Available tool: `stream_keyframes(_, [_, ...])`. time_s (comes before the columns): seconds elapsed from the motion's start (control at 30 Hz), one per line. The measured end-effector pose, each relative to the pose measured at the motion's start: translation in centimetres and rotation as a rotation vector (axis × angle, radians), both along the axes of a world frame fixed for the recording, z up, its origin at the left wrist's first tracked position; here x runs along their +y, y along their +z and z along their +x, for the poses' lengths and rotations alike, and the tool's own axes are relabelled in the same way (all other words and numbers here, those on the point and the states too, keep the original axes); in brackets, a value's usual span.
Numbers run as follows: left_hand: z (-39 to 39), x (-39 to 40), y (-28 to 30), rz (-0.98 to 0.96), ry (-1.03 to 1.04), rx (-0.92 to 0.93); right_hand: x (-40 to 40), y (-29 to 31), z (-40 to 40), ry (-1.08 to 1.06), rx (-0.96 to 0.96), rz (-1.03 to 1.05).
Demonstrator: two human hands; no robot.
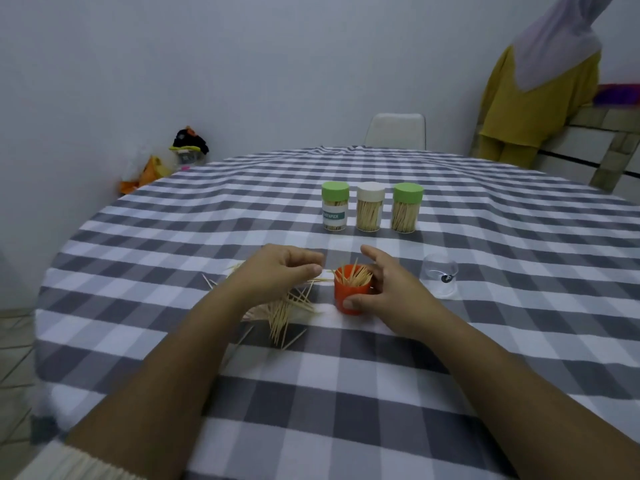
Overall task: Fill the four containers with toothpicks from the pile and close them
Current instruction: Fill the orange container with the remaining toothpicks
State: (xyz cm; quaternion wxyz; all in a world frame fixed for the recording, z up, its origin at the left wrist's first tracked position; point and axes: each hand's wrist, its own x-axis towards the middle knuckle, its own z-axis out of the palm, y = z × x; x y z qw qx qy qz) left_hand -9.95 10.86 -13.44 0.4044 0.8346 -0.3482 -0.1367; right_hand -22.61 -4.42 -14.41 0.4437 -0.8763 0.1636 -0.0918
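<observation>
An orange cup (350,295) stands upright on the checked tablecloth, with toothpicks sticking out of its open top. My right hand (384,289) grips it from the right side, thumb on its front. My left hand (280,271) hovers just left of the cup with curled fingers above the loose toothpick pile (287,310); whether it pinches any toothpicks I cannot tell. A clear plastic container part (440,276) sits to the right of the cup. Three capped, filled containers stand behind: green-capped with a label (335,211), white-capped (370,207), green-capped (407,207).
The round table (346,393) is covered by a grey and white checked cloth. A white chair (396,130) stands at the far side. A person in yellow clothes (540,98) stands at the back right. Bags and items (173,157) lie on the floor at left.
</observation>
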Motion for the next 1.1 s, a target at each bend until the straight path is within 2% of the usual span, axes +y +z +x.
stream_keyframes(0.17, [-0.1,2.9,0.3,0.231,0.059,-0.175,0.4,0.1,0.0,0.014,0.011,-0.028])
stream_keyframes(0.37, [-1.2,4.6,-0.2,0.443,0.128,-0.224,1.6,-0.1,-0.1,0.017,-0.006,-0.034])
stream_keyframes(0.67, [-1.7,3.5,0.6,0.556,0.003,-0.333,2.1,-0.1,-0.3,0.022,-0.007,-0.035])
stream_keyframes(0.9, [-0.9,2.2,0.3,0.758,-0.098,-0.623,2.2,0.0,-0.2,0.026,0.006,-0.062])
stream_keyframes(1.1, [-0.9,0.8,-1.3,0.854,-0.075,-0.902,2.1,0.1,-0.2,0.013,0.015,-0.085])
